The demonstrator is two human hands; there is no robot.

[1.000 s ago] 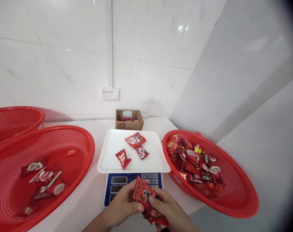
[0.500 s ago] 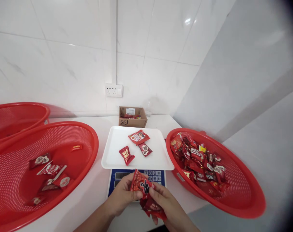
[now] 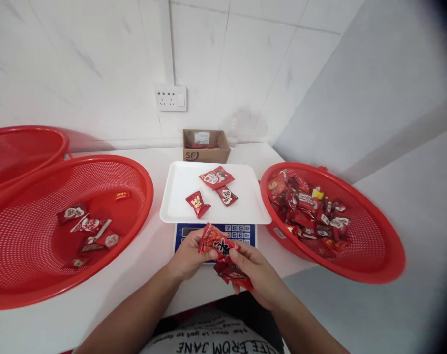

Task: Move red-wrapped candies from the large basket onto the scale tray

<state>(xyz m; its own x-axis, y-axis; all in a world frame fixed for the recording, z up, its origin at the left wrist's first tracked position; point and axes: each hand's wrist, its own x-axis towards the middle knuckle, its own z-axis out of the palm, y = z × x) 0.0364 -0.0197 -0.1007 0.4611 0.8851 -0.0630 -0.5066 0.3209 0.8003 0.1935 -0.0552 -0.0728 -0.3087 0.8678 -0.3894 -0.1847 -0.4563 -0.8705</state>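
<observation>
My left hand (image 3: 189, 254) is closed on one side of a red snack packet (image 3: 215, 241) with black lettering. My right hand (image 3: 258, 273) pinches the same packet with its thumb and also holds darker red packets (image 3: 230, 273) below it; how many cannot be made out. Both hands are in front of the blue scale (image 3: 241, 236), partly covering its keypad and display. On the scale's white tray (image 3: 241, 211) lie three small packets: a larger red packet (image 3: 216, 177), a dark red packet (image 3: 226, 195) touching it, and a red packet with gold lettering (image 3: 198, 204).
To the right, a red basket (image 3: 374, 246) holds a heap of mixed packets (image 3: 304, 206). At the left, another red basket (image 3: 27, 236) has several packets; a further red basket (image 3: 24, 147) stands behind. Behind the tray is a cardboard box (image 3: 206, 155) against the tiled wall.
The camera has tilted down, so everything sits higher in the picture and my shirt shows. Both hands keep their hold, and the lettered packet has turned slightly.
</observation>
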